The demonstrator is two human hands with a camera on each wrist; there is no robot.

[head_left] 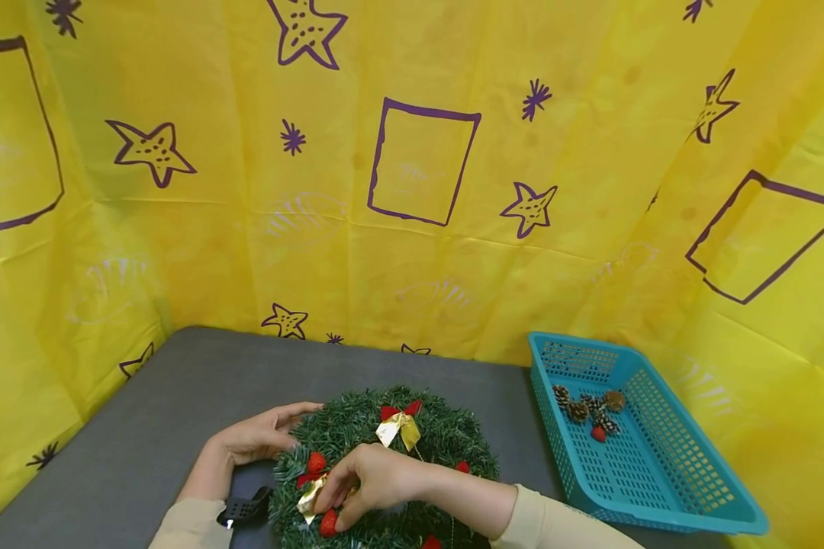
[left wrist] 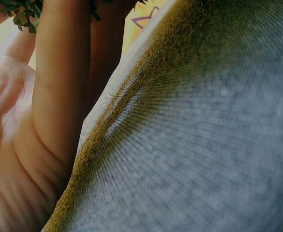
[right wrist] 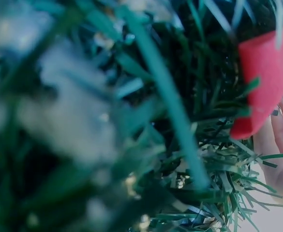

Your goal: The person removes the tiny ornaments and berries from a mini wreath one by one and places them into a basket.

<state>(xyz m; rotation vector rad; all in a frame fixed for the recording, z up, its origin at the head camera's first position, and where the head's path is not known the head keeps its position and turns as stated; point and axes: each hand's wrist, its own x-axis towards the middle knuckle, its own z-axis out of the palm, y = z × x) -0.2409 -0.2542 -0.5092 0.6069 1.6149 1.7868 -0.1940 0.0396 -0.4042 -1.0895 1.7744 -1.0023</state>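
Observation:
A green tinsel wreath lies on the table, trimmed with red-and-gold bows and small red berry-like ornaments. My left hand holds the wreath by its left outer edge. Reaching across the wreath, my right hand pinches a red berry-like ornament at the lower left, beside a gold bow. In the left wrist view, the fingers reach up to green tinsel, and a ribbed sleeve fills the rest. Blurred tinsel and a red piece fill the right wrist view.
To the right stands a blue plastic basket with several pinecones and a red ornament inside. A dark strap is at the left wrist. Yellow patterned cloth hangs behind the grey table and at both sides.

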